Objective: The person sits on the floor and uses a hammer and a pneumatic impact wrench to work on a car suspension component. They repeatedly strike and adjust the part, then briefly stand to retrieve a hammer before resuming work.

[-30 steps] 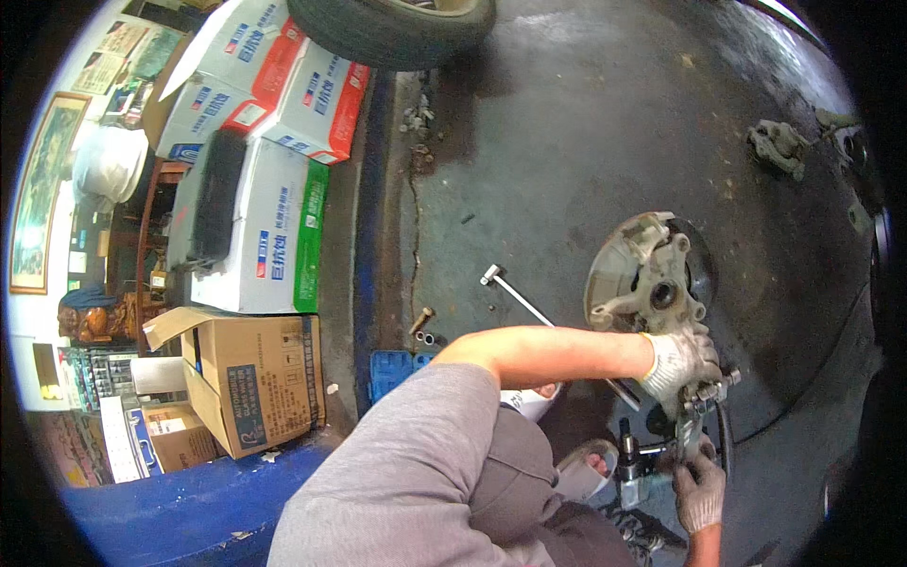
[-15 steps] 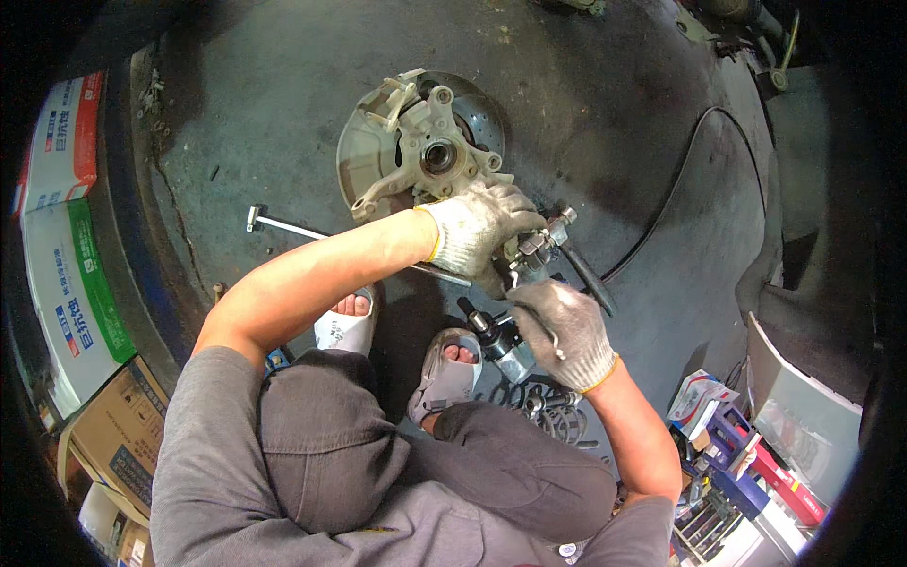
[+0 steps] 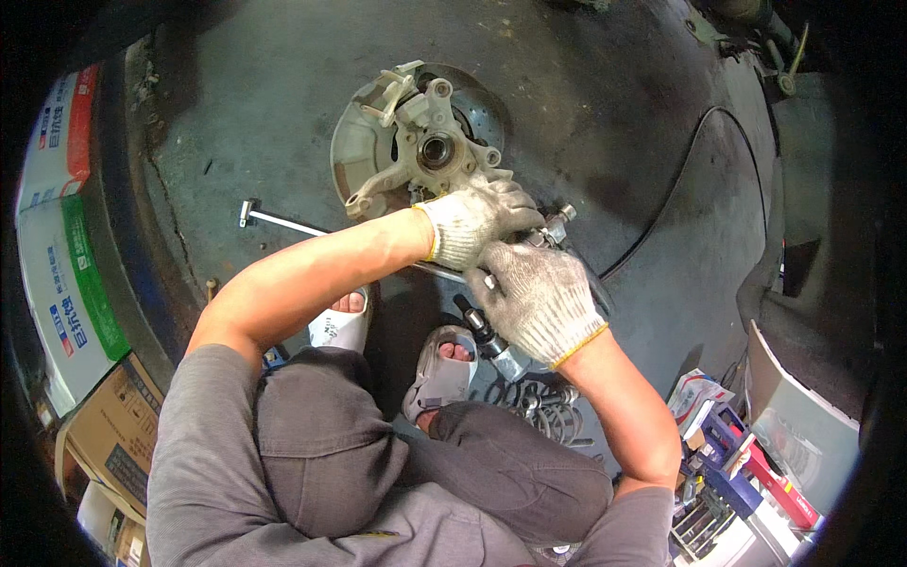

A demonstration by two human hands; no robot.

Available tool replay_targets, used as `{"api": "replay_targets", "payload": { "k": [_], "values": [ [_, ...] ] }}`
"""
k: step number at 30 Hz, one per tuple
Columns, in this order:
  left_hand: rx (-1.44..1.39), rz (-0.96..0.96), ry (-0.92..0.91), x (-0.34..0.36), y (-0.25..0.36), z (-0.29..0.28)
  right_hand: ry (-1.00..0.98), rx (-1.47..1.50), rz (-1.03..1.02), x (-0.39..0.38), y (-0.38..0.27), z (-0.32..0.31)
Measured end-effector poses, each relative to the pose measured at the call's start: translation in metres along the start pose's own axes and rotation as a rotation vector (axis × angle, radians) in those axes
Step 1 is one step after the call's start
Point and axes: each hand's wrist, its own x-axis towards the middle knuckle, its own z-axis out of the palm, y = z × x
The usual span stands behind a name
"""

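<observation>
A grey steering knuckle (image 3: pixel 436 151) with a round hub bore lies on the floor, backed by a brake dust shield (image 3: pixel 359 156). My left hand (image 3: pixel 480 219), in a white knit glove, is just below it with its fingers curled over; what they hold is mostly hidden. Beside those fingers shows a metal fitting (image 3: pixel 559 227), a dark handle lying partly under my right hand. My right hand (image 3: pixel 537 295), also gloved, is closed close against the left one. A small pale end of a slim shiny tool (image 3: pixel 489 282) shows at its thumb.
A long bar with a cross head (image 3: pixel 274 220) lies left of my hands. A black and silver cylindrical tool (image 3: pixel 487 331) and coiled metal rings (image 3: pixel 562 420) lie by my right sandal (image 3: pixel 439 378). A black hose (image 3: pixel 675 170) curves at right; boxes (image 3: pixel 66 293) line the left.
My right hand has moved up and left to meet my left hand, covering more of the slim tool and the metal parts. My left hand has hardly moved.
</observation>
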Motion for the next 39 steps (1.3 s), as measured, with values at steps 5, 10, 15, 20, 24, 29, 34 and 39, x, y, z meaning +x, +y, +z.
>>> {"api": "replay_targets", "payload": {
  "k": [5, 10, 15, 20, 24, 29, 34, 39],
  "values": [
    [-0.053, -0.054, -0.018, 0.001, 0.000, 0.000, 0.160, 0.013, -0.209, -0.022, -0.001, -0.018],
    [-0.091, -0.090, -0.043, 0.003, 0.004, -0.005, 0.148, 0.102, -0.068, -0.082, 0.022, -0.001],
    [-0.114, -0.109, -0.072, 0.006, 0.007, -0.008, 0.116, 0.406, 0.404, -0.119, 0.046, 0.063],
    [-0.119, -0.147, -0.163, 0.013, 0.006, -0.014, -0.064, 0.116, 0.279, -0.075, 0.067, 0.140],
    [-0.073, -0.141, -0.185, 0.009, 0.012, -0.021, -0.058, 0.275, 0.293, -0.058, 0.079, 0.159],
    [-0.085, -0.131, -0.176, 0.008, 0.015, -0.022, -0.225, -0.001, 0.257, -0.087, 0.065, 0.104],
    [-0.129, -0.138, -0.185, 0.009, 0.011, -0.019, -0.126, -0.056, 0.117, -0.104, 0.030, 0.034],
    [-0.137, -0.090, -0.147, 0.006, 0.008, -0.019, -0.166, -0.232, -0.062, -0.073, 0.018, -0.004]
  ]
}}
